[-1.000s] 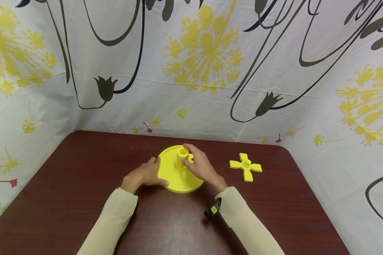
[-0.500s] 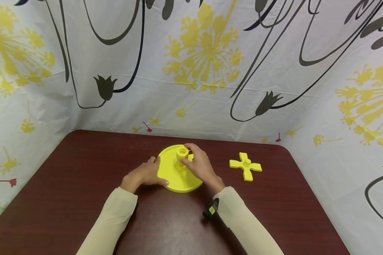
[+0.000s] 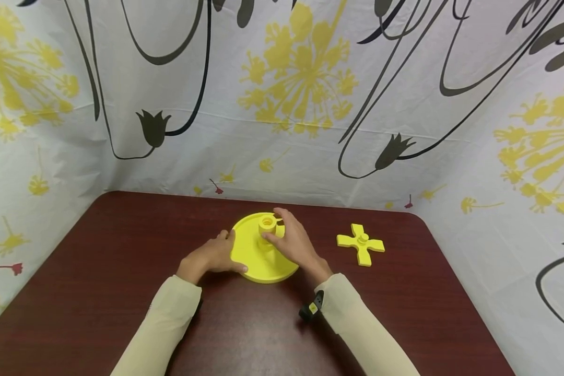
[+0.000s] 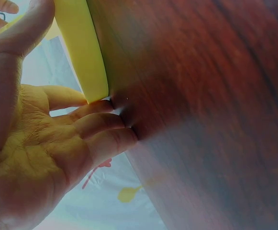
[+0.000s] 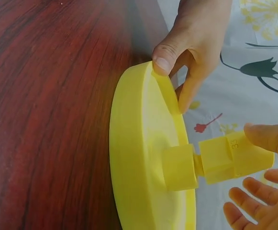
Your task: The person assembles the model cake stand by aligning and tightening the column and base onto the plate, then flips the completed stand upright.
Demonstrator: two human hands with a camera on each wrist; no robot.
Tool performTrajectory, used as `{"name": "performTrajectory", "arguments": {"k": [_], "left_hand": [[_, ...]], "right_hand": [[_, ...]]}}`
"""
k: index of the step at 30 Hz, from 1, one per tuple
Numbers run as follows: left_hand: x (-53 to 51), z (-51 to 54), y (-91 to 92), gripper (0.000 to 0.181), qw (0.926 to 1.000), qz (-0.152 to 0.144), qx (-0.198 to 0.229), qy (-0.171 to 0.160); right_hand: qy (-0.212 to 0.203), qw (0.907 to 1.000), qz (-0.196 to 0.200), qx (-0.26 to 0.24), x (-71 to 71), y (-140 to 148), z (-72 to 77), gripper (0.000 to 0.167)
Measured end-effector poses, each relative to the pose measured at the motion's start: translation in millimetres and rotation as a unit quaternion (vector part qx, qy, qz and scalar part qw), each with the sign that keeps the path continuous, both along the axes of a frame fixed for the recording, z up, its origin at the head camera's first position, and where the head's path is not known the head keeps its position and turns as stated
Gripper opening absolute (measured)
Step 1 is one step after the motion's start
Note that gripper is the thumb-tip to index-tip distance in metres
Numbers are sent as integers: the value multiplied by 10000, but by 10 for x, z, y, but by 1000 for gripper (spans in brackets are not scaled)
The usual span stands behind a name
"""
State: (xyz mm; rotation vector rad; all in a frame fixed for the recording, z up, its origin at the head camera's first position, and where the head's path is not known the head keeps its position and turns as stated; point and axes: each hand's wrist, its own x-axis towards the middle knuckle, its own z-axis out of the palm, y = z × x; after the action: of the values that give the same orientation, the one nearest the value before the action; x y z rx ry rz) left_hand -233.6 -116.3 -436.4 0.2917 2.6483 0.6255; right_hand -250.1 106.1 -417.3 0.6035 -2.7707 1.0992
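A round yellow plastic base point(image 3: 261, 267) with a raised rim lies on the table. From its middle rises a stepped post, topped by a yellow cylindrical piece point(image 5: 234, 155) with an open hole and raised marks on its side. My left hand point(image 3: 213, 254) grips the base's left rim, with the thumb on the near side and the other fingers reaching down to the tabletop. My right hand point(image 3: 297, 241) holds the cylindrical piece between thumb and index finger; the remaining fingers point(image 5: 246, 203) are spread beside it. In the head view this hand covers part of the base's right side.
A yellow cross-shaped piece point(image 3: 361, 244) with a round knob at its centre lies to the right on the dark red-brown table point(image 3: 244, 334). A patterned white sheet point(image 3: 282, 130) rises behind the table and along both sides.
My right thumb has slid slightly left around the cylindrical piece, and the index fingertip has shifted a little up and right. My left hand and the base stay nearly still.
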Motion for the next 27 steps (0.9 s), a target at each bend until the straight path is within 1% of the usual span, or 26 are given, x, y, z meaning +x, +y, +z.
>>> {"name": "performTrajectory", "arguments": {"k": [6,13,18,27], "left_hand": [[5,5,-6,114,10000,14,39,-17],[6,-7,-9,114,10000,-23,67,23],[2,-18,-10,115,10000,-17,69,31],[5,-15,-8,114,10000,-2,76,-6]], "right_hand": [[-324,9987,295,-278,-9,16,-20,64],[-333,9986,361,-216,5,8,-27,60],[-196,9993,313,-101,10,-5,-29,59],[-160,9999,-12,62,12,-28,-23,63]]}}
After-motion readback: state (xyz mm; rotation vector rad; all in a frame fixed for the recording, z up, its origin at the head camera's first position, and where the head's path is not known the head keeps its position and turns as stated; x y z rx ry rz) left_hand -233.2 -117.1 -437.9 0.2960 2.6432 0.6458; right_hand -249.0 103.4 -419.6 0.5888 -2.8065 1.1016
